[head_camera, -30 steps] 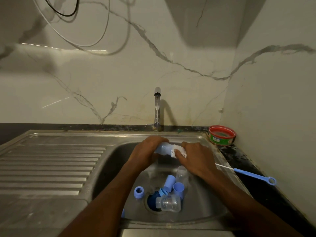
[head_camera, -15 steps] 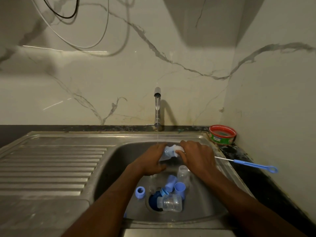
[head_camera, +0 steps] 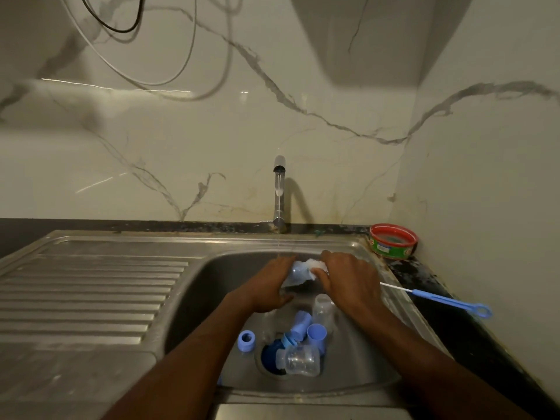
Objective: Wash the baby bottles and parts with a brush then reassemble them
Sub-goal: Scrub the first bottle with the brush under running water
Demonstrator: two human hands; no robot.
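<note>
Sink basin (head_camera: 212, 286), both hands mid-basin on bottle (head_camera: 295, 272), under tap stream.

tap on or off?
On. A thin stream of water falls from the tap spout toward the hands over the sink.

Marble-look wall (head_camera: 181, 165) ahead of me, pale, grey veins running across. Side wall (head_camera: 491, 192) on my right, same finish, meeting it at corner. Cables (head_camera: 169, 83) loop across upper left, one black, others pale. Boxy overhang (head_camera: 363, 40) above, casting shadow. Dark surface (head_camera: 424, 277) runs along wall base and right side, speckled. Steel drainboard (head_camera: 91, 295) ribbed, on my left. Light dim, yellowish, glare streaks on wall.
</note>
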